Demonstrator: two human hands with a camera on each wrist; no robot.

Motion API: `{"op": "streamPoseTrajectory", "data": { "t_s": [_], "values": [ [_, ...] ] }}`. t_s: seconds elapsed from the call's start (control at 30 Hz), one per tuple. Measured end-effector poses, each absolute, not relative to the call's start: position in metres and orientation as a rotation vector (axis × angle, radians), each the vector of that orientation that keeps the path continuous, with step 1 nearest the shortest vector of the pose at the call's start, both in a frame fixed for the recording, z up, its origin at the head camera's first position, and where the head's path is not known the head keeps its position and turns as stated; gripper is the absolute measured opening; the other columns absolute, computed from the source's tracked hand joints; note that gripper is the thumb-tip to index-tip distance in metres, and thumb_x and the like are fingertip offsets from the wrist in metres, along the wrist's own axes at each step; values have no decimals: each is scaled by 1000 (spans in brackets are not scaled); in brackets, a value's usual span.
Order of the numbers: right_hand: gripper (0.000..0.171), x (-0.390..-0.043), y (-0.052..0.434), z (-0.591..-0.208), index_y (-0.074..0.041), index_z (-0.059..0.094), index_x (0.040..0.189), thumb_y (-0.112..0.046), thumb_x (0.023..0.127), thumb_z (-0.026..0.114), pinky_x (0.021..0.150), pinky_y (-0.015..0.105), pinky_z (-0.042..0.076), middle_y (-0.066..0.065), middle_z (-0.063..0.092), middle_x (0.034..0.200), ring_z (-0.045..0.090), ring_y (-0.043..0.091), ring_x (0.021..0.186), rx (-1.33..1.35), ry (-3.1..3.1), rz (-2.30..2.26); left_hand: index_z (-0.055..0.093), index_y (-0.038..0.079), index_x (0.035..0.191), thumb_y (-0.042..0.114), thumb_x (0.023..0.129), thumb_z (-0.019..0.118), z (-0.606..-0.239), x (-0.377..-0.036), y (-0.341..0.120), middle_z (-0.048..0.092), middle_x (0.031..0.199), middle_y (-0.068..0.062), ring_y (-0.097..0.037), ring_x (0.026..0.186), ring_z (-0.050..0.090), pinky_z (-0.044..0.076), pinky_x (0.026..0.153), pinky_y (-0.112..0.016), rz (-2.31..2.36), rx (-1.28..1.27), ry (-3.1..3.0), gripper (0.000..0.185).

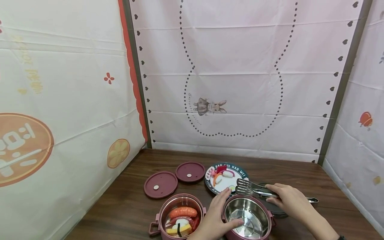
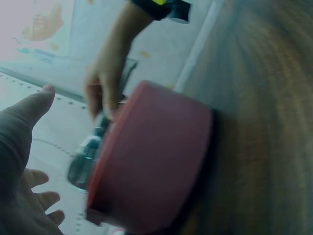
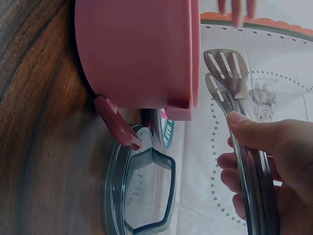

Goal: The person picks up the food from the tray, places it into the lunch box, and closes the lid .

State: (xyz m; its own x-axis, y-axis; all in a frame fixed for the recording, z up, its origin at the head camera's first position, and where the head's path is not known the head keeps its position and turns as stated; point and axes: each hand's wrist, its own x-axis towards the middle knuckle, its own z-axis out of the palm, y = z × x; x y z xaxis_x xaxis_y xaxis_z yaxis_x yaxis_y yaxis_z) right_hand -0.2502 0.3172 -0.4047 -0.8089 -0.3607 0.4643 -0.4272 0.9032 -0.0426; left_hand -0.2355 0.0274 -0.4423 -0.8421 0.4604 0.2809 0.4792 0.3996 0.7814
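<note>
Steel tongs (image 1: 258,190): being gripped by the right hand (image 1: 288,198) with fingers and thumb curled round the arms, the slotted tips closed together over the plate's (image 1: 241,173) near edge, toward the tabletop's (image 1: 135,206) front.
Empty pot (image 1: 246,217): being steadied at its rim by the left hand (image 1: 214,218), thumb hooked inside the steel bowl – fingers mostly straight, spread against the pink wall.
Handling: tongs are judged stiff, light and springy, slippery on smooth toy food; best taken mid-arm, as they are being held now.
Filled pot (image 1: 179,216): standing just left of the empty one, toy food inside.
Lids (image 1: 160,184): two pink ones lying behind the pots; a glass lid (image 3: 139,193) is lying beside the empty pot.
Hard to make out: left-wrist view is being blurred – the plate's food is too small to name.
</note>
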Motion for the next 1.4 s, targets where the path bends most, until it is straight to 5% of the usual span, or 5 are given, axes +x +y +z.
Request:
{"op": "streamPoseTrajectory", "data": {
  "t_s": [0.2, 0.4, 0.77, 1.4],
  "values": [
    [40, -251, 317, -404, -12, 74, 111, -33, 79, 81, 59, 28, 45, -15, 63, 81, 48, -3, 65, 566, -2587, 173, 18, 24, 161, 45, 83, 79, -464, -240, 36, 18, 167, -11, -43, 149, 22, 32, 109, -69, -1685, -788, -2714, 101],
    [40, -256, 317, -401, -10, 74, 111, -32, 79, 81, 68, 37, 55, -3, 74, 95, 70, 16, 79, 564, -2583, 158, 16, 15, 161, 41, 80, 83, -475, -241, 37, 22, 163, -19, -44, 145, 30, 37, 109, -63, -1773, -756, -2733, 109],
    [43, -297, 307, -394, -7, 71, 119, -30, 83, 78, 78, 50, 55, 13, 73, 111, 70, 34, 98, 557, -2841, 228, 14, 10, 160, 42, 82, 81, -481, -246, 37, 23, 162, -20, -42, 144, 34, 42, 107, -58, -1711, -793, -2776, 108],
    [43, -316, 294, -406, -8, 72, 117, -32, 82, 80, 73, 46, 54, 8, 75, 103, 70, 27, 92, 447, -3086, 292, 13, 15, 161, 44, 84, 78, -480, -245, 35, 21, 164, -15, -37, 145, 34, 43, 106, -57, -1798, -782, -2781, 105]
  ]
}}
